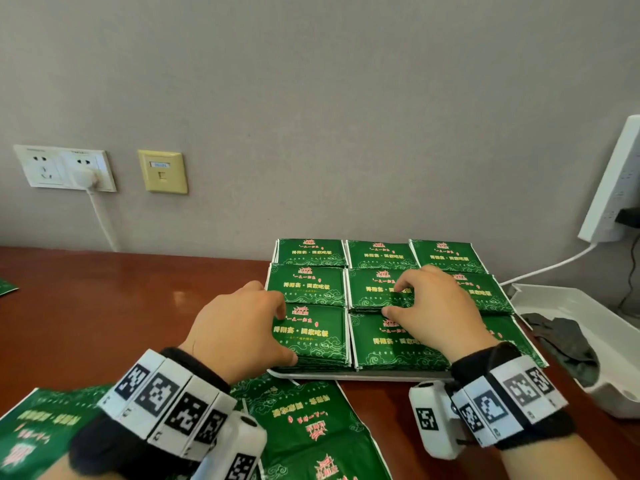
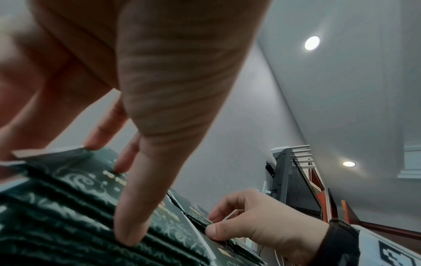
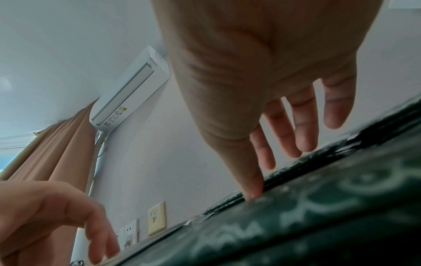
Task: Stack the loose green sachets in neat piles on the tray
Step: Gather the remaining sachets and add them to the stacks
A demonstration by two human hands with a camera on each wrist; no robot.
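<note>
Loose sachets (image 1: 311,427) lay on the counter (image 1: 104,306) just in front of the tray (image 1: 363,376), nearer the left hand (image 1: 239,327), whose straight fingers pressed the front-left pile (image 1: 318,337), than the right hand (image 1: 440,306), which pinched the middle pile (image 1: 367,289) by its near edge.

— Where's the left hand (image 2: 145,90)?
— Thumb pressed on the near edge of a pile of green sachets (image 2: 68,207), fingertips (image 2: 121,165) on its top
— And the right hand (image 2: 262,221)?
— Lower right, thumb and forefinger pinching the edge of the neighbouring pile (image 2: 196,212)
</note>
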